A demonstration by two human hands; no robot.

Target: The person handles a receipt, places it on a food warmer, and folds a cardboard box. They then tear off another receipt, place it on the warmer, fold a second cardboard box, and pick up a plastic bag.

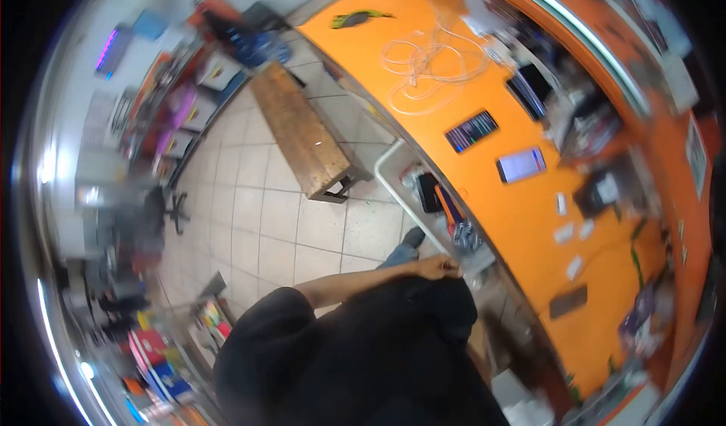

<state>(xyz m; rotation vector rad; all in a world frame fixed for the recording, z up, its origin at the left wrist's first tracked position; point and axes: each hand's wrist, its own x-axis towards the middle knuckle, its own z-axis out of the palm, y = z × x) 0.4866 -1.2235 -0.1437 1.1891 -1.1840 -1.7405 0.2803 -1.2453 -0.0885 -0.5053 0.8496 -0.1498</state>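
My left hand reaches across the front of my black shirt, its fingers curled together beside the dark cloth. What they hold, if anything, is too small and blurred to make out. Just beyond the fingers stands a white bin holding a black object, an orange-and-dark object and crumpled clear plastic. My right hand does not show; the dark sleeve on that side covers the area. To the right, the orange table carries a phone with a dark screen of text and a phone with a lit pale screen.
A wooden bench stands on the tiled floor. Coiled clear cable, a yellow-and-black item and a dark flat piece lie on the table. Blurred shelves line the left; one foot shows beside the bin.
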